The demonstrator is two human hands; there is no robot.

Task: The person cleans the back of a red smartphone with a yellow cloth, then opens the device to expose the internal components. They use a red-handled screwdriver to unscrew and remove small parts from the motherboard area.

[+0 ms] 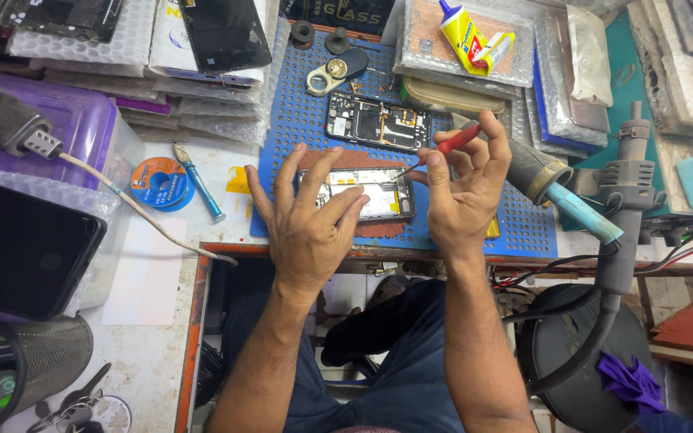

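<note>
Here, at the centre of the frame, the left hand [308,215] lies fingers spread over an opened phone [366,195] on the blue perforated mat [298,120]. The right hand [465,188] pinches a red-handled screwdriver [443,149], tip touching the phone's upper right corner.

A cluttered white workbench [150,353] with an orange front edge carries a blue perforated mat [298,128]. On the mat lie two opened phones, one [377,122] behind the other [374,192], and a metal ring tool [326,78]. Left of the mat lie a blue spool of wire [160,183], a small blue-handled brush [199,184] and a purple plastic box [82,128]. Bubble-wrapped packets [202,96] are stacked at the back, and a mesh cup [54,353] stands at the near left
</note>
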